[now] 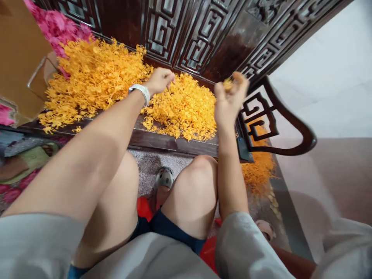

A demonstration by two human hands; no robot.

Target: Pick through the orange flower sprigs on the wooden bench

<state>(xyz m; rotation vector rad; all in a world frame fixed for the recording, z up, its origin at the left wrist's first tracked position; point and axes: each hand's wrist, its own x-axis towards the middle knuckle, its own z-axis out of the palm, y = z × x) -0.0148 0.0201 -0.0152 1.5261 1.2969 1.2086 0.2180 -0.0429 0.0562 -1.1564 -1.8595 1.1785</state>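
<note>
Yellow pieces (186,110) lie beneath the curled left hand (159,80), its hold unclear; half-curled right hand (230,101) holds one.

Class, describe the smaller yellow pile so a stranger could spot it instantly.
Start at the dark wooden bench with the carved back. On its seat, nearest the curved armrest, lies a loose yellow pile. It is smaller than the yellow heap beside the pink flowers.
</note>
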